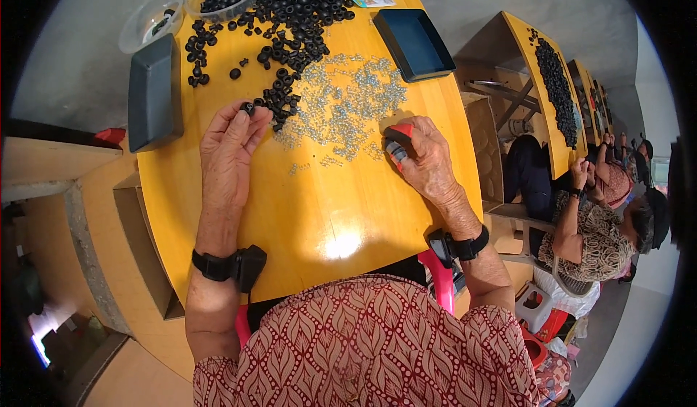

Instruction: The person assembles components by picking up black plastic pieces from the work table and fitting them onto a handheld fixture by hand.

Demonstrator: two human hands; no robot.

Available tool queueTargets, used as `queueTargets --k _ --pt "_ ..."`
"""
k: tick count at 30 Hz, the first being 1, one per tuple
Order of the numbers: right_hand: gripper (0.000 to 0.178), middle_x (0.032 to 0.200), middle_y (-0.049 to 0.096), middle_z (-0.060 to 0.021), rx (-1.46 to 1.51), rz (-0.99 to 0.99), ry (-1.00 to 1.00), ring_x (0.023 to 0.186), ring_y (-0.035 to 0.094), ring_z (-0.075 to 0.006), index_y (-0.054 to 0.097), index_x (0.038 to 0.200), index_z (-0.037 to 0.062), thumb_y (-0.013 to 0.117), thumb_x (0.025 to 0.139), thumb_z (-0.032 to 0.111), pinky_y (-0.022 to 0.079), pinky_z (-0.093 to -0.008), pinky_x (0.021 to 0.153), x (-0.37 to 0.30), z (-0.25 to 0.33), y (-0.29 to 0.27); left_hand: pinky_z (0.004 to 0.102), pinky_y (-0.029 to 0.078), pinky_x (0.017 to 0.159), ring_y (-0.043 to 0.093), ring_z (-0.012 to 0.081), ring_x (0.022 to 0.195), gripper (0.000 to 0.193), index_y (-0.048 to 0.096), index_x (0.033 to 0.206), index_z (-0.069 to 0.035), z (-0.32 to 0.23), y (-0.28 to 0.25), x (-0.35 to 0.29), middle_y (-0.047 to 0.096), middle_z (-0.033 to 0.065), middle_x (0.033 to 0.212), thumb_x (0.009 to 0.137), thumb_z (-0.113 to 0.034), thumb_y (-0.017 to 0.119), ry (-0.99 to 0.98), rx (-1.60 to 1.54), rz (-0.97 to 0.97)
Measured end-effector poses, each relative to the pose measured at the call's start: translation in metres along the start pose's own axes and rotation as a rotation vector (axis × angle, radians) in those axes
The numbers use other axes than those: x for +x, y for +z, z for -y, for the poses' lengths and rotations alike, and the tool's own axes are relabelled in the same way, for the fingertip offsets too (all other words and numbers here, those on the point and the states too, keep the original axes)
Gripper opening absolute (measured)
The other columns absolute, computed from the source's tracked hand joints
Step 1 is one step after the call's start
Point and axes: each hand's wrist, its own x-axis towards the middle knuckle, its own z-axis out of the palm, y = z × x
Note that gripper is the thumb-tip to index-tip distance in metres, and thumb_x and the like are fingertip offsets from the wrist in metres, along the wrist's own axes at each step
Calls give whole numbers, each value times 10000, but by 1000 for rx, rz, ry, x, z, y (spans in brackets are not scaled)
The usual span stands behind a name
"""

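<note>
My left hand (231, 138) pinches a small round black part (248, 108) between thumb and fingertips, just above the table's left half. My right hand (428, 161) is closed around a short red and dark grey object (397, 143) that looks like a small hand tool; its exact kind does not show. Between and beyond my hands, many small silvery pieces (341, 106) lie scattered, too small to name for certain. A large heap of hollow black parts (301, 0) covers the table's far side, trailing down toward my left hand.
Dark open trays stand at left (155, 95) and far right (414, 44) of the yellow table (312, 211). Two clear plastic tubs sit far left, one tub (152, 22) beside another tub (250, 0) with black parts. Rightward, other people sit near a table (537, 66) bearing black parts.
</note>
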Motion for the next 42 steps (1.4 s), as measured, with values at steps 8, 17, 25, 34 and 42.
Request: queueTargets --k 8,17,25,34,42 --pt "277 981 619 -179 -54 -41 -89 905 620 -345 659 1000 -16 741 735 -4 540 -397 780 2 8 4 288 528 893 676 176 943 189 611 1127 -17 13 15 -9 697 103 999 959 -97 585 -85 1 91" --pt "239 946 615 -195 -108 -46 -26 878 621 -356 668 980 -34 728 751 -1 538 -387 781 1 5 5 284 534 886 677 173 942 194 610 1130 -12 11 17 -10 697 102 997 959 -100 583 -79 26 89" --pt "309 899 629 -44 519 -95 89 833 593 -124 698 1020 24 744 728 -65 489 -239 762 4 43 0 296 528 900 674 188 975 222 598 1145 -32 17 43 -27 693 109 1027 948 -134 608 -218 -35 116" --pt "329 954 652 -68 669 -208 20 910 613 -182 703 1038 29 731 723 -62 491 -274 820 -1 66 18 332 513 919 642 175 989 214 601 1138 -68 19 69 -43 664 71 1068 942 -150 623 -308 -60 182" --pt "326 923 646 -80 456 -364 -60 876 596 -221 708 1013 30 744 694 -26 484 -309 769 -4 64 27 315 492 922 618 145 1001 246 602 1150 -84 37 73 -44 648 28 1084 921 -157 658 -309 -125 149"
